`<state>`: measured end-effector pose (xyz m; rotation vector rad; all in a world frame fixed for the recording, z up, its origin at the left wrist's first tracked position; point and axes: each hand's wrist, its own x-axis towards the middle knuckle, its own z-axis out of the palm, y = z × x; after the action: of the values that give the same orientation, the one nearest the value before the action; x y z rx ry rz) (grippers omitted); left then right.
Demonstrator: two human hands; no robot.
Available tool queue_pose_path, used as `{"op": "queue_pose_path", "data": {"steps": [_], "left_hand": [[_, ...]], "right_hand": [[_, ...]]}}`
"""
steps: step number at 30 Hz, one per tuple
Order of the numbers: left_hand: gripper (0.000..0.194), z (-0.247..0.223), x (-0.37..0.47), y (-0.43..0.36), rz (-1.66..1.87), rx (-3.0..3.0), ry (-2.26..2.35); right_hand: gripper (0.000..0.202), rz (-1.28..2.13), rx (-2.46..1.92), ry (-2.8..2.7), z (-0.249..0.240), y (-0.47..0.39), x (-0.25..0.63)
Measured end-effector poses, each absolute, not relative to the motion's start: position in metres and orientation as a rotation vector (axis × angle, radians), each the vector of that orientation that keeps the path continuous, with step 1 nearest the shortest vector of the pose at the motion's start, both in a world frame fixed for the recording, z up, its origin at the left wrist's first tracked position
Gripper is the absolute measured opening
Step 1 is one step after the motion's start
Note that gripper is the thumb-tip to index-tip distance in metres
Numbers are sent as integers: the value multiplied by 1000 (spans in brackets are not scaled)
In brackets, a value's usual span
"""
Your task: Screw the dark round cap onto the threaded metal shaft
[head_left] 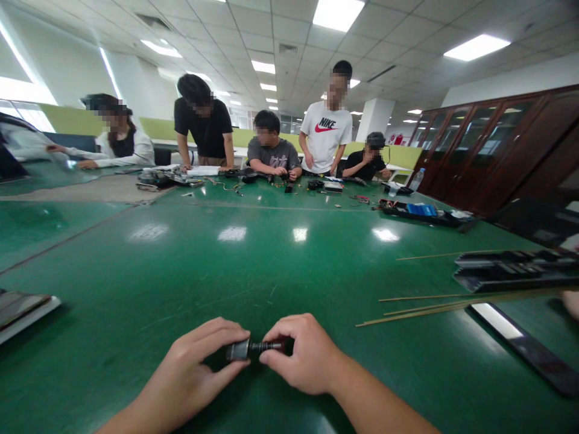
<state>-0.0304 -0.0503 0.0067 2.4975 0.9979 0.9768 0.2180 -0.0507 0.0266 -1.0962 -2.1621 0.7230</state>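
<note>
Low in the middle of the view I hold a small motor, a dark cylinder with a thin ribbed shaft that points right. My left hand grips the cylinder between thumb and fingers. On the other side, my right hand pinches around the shaft with thumb and forefinger. The shaft's far end lies in the shade of the right palm, so I cannot make out what is there. Both hands are just over the green tabletop.
Thin brass-coloured rods, black channel-shaped parts and a dark flat slab lie to the right. A flat stack sits at the left edge. Across the table, several people stand or sit behind a long tray and scattered parts.
</note>
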Motion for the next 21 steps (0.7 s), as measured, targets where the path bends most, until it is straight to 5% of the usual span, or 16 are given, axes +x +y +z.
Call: {"op": "queue_pose_path", "data": {"steps": [21], "left_hand": [[32, 10, -32, -50, 1021, 2556, 1033]], "right_hand": [[10, 707, -1107, -2152, 29, -51, 220]]}}
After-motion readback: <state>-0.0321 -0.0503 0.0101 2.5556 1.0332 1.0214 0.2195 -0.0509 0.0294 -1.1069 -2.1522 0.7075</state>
